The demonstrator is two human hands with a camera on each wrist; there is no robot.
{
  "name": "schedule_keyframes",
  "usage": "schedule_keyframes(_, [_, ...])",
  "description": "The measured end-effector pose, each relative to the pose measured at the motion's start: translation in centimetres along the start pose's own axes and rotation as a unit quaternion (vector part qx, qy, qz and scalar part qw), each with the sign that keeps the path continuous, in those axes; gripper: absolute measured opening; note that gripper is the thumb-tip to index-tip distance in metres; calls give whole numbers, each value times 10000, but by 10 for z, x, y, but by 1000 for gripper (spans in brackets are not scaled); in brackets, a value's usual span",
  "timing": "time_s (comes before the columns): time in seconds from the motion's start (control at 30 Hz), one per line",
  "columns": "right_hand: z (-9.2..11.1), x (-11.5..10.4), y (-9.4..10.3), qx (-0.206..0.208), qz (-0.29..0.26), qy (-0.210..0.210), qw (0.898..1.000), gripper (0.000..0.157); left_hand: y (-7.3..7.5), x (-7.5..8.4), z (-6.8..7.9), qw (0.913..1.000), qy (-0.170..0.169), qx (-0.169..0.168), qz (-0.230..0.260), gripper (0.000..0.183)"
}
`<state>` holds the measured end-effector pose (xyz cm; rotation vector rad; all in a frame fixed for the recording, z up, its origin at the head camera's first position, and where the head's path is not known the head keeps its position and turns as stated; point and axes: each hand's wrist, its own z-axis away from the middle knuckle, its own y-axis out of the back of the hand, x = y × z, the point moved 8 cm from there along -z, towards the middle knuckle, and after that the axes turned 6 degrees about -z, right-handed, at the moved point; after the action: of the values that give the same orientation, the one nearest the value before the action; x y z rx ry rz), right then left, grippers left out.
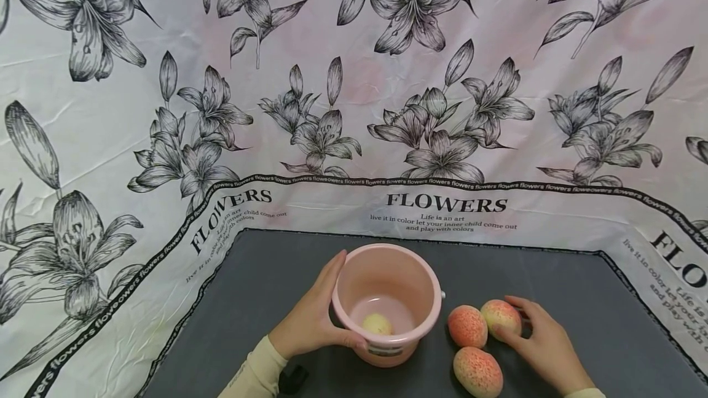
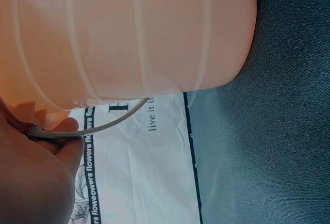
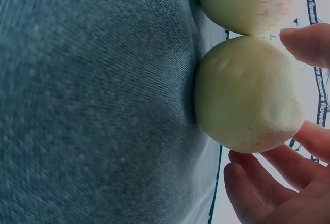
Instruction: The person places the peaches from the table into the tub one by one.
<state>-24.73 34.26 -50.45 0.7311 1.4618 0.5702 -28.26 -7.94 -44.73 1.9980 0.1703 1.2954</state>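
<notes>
A pink plastic bucket (image 1: 426, 315) stands on the dark grey cloth. My left hand (image 1: 312, 318) grips its left side at the rim, thumb along the near edge. In the left wrist view, fingers lie by the joint of the bucket's thin handle (image 2: 111, 127). A pale yellow round thing (image 1: 378, 323) lies inside on the bottom. To the right are three peaches with red speckles. My right hand (image 1: 544, 339) curls its fingers and thumb round the far right peach (image 3: 247, 97), which sits on the cloth. Beside it are another peach (image 1: 467, 326) and a nearer one (image 1: 478, 372).
The dark grey cloth (image 1: 243, 300) has a white border with printed lettering. Behind it rises a white sheet (image 1: 310, 42) with black flower drawings. A small black object (image 1: 293, 379) shows by my left wrist.
</notes>
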Motion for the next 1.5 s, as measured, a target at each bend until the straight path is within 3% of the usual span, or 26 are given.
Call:
schedule_keyframes(0.3, [-6, 3, -7, -120, 240, 19, 9996, 99, 1, 1, 1, 10000, 9, 19, -1, 149])
schedule_keyframes(0.6, [-8, 0, -7, -72, 327, 75, 9994, 95, 2, 0, 1, 10000, -62, -3, 39, 147])
schedule_keyframes(0.97, [-5, -20, 15, 270, 380, 375, 9982, 93, 2, 3, 1, 9999, -45, -26, 86, 147])
schedule_keyframes(1.1, [-1, -45, 29, 656, 280, 734, 9947, 87, 1, 2, 1, 9999, 17, -30, 136, 147])
schedule_keyframes(1.27, [5, -104, 40, 1141, 42, 1481, 9824, 80, 2, 2, 0, 9999, -41, 13, 91, 148])
schedule_keyframes(1.5, [12, -188, 29, 1103, -220, 2355, 9654, 78, 1, 1, 0, 9999, -12, -3, 130, 147])
